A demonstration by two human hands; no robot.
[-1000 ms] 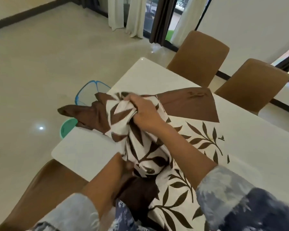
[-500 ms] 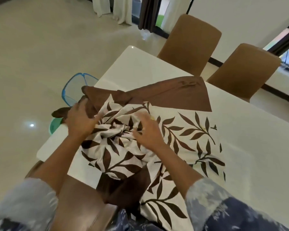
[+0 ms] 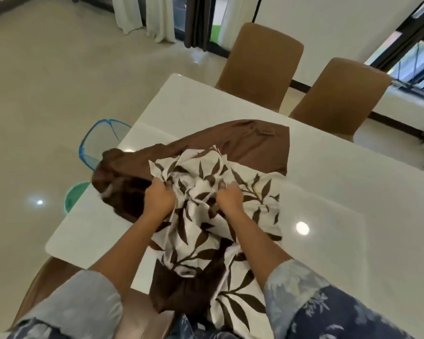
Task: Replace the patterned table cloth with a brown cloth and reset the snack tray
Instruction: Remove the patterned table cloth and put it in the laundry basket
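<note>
1. Hands: the left hand [image 3: 158,200] and right hand [image 3: 229,199] lie side by side, knuckles up, over the near half of the table [image 3: 206,101]. Each has its fingers curled tightly into a bunch of the patterned cloth [image 3: 201,172].
2. Patterned cloth: white with a dark brown leaf print. It is crumpled into a raised heap between and just beyond the two hands, and its lower part trails off the near table edge toward the person.
3. Brown cloth [image 3: 245,145]: plain fabric lying on the table under and behind the patterned heap. It spreads toward the far right and is bunched in folds at the left table edge, just beside the left hand. Another dark brown panel hangs at the near edge below the hands; it cannot be told which cloth it belongs to.
4. Table: the glossy white top reflects ceiling lights.
5. Surroundings: two tan chairs [image 3: 262,57] [image 3: 340,91] stand at the far side, and a third chair [image 3: 47,277] stands at the near left corner. A blue-rimmed mesh item [image 3: 101,143] and a green round item [image 3: 77,195] sit beyond the left edge, partly hidden by the table.
</note>
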